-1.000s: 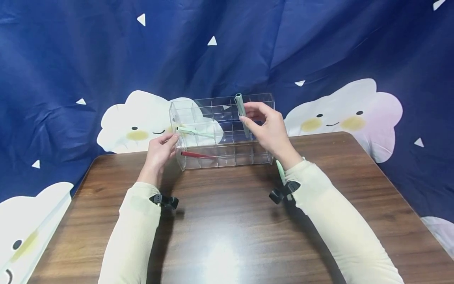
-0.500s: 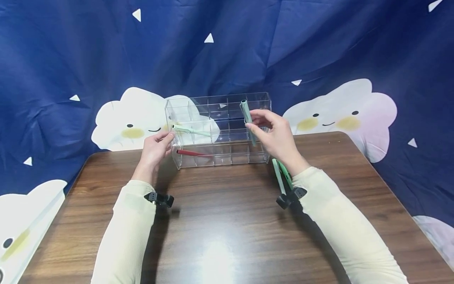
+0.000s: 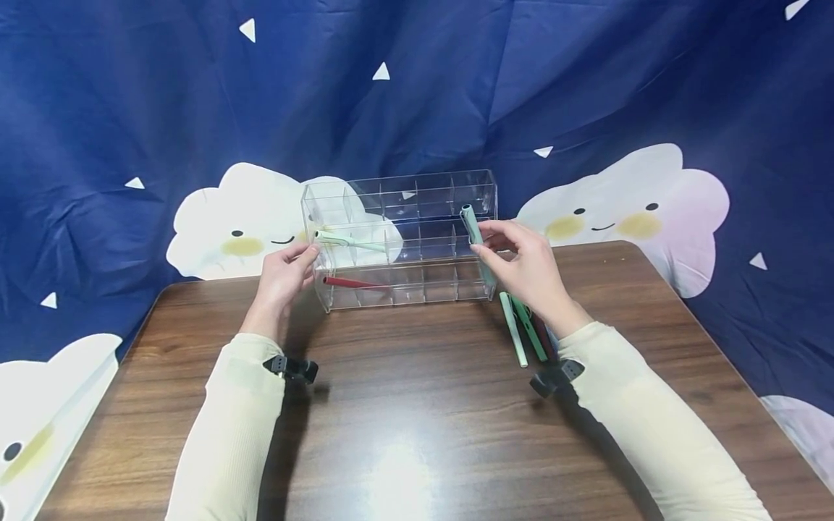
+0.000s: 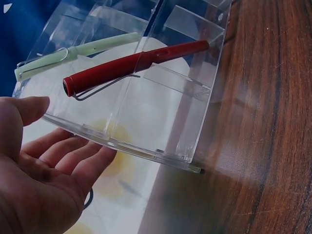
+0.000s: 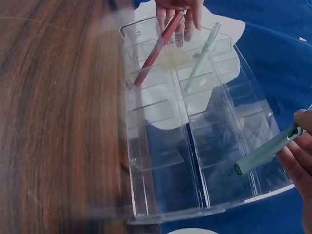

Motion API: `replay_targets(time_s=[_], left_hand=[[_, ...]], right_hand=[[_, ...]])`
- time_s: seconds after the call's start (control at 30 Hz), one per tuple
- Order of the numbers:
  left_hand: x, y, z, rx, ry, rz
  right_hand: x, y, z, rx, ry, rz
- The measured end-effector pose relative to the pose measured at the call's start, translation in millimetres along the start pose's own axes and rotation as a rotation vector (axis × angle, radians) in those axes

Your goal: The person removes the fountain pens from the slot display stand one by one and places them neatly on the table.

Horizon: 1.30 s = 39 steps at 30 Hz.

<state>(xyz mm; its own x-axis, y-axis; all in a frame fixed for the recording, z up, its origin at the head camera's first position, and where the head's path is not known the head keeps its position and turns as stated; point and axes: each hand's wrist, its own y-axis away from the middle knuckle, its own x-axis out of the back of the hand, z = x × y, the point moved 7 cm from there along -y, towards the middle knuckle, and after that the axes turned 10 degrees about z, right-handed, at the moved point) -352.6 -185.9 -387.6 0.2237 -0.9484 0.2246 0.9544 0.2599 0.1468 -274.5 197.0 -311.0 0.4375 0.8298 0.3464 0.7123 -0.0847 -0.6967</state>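
A clear acrylic organizer [image 3: 407, 250] with stepped rows of compartments stands at the back of the table. My right hand [image 3: 531, 271] pinches a grey-green pen [image 3: 471, 224], tilted, at the organizer's right end. In the right wrist view the held pen's [image 5: 265, 152] lower end points down over the compartments. My left hand [image 3: 283, 282] touches the organizer's left side wall; in the left wrist view its fingers [image 4: 95, 163] lie along the outside. A light green pen [image 4: 87, 48] leans in a left-end compartment, and a red pen [image 4: 131, 66] leans in the row in front.
By my right wrist, several pens lie on the wooden table [image 3: 404, 405], among them a pale green pen [image 3: 513, 329] and a darker green pen [image 3: 529, 329]. A blue curtain [image 3: 417, 94] with cloud prints hangs directly behind the organizer.
My right hand has carried the grey-green pen rightward and lower along the organizer to its right end. Pens beside the right wrist have come into view. My left hand stays at the organizer's left side.
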Motion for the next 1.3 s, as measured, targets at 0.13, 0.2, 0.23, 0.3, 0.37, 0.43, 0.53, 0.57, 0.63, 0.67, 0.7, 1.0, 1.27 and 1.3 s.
replay_targets(time_s=[0.13, 0.2, 0.23, 0.3, 0.37, 0.43, 0.53, 0.57, 0.63, 0.67, 0.7, 1.0, 1.27, 1.3], left_hand=[[-1.1, -0.2, 0.2, 0.002, 0.007, -0.007], [-1.0, 0.3, 0.2, 0.004, 0.013, -0.009], [-0.8, 0.3, 0.4, 0.004, 0.014, -0.006], [-0.7, 0.9, 0.7, 0.003, 0.016, -0.006], [0.2, 1.5, -0.4, 0.005, 0.015, -0.006], [0.7, 1.8, -0.8, 0.005, 0.012, -0.006], [2.1, 2.1, -0.6, 0.006, 0.004, 0.000], [2.4, 2.0, -0.3, 0.006, 0.001, 0.003], [2.5, 1.8, 0.9, 0.000, 0.001, 0.002], [2.3, 1.7, 1.2, 0.000, 0.000, 0.002], [2.0, 1.6, 1.4, -0.001, 0.000, 0.000], [-0.9, 0.7, 1.8, -0.002, 0.025, -0.012], [0.3, -0.2, -0.1, -0.007, 0.019, -0.009], [0.5, -0.3, -0.1, -0.008, 0.021, -0.009]], right_hand=[[7, 4.9, 5, -0.020, 0.033, 0.015], [10, 7.5, 7, -0.028, 0.042, 0.025], [11, 8.9, 9, -0.033, 0.041, 0.029], [13, 11.9, 11, -0.042, 0.035, 0.039], [14, 15.1, 15, -0.050, 0.025, 0.043], [15, 17.4, 18, -0.057, 0.018, 0.045], [16, 19.5, 20, -0.056, 0.023, 0.042], [17, 20.0, 21, -0.057, 0.027, 0.043], [19, 21.2, 23, -0.058, 0.040, 0.042], [20, 22.1, 24, -0.063, 0.043, 0.040], [21, 23.2, 25, -0.068, 0.047, 0.038], [31, 33.7, 35, -0.116, 0.063, 0.051], [37, 39.4, 44, -0.124, 0.087, 0.057], [38, 39.9, 45, -0.121, 0.092, 0.057]])
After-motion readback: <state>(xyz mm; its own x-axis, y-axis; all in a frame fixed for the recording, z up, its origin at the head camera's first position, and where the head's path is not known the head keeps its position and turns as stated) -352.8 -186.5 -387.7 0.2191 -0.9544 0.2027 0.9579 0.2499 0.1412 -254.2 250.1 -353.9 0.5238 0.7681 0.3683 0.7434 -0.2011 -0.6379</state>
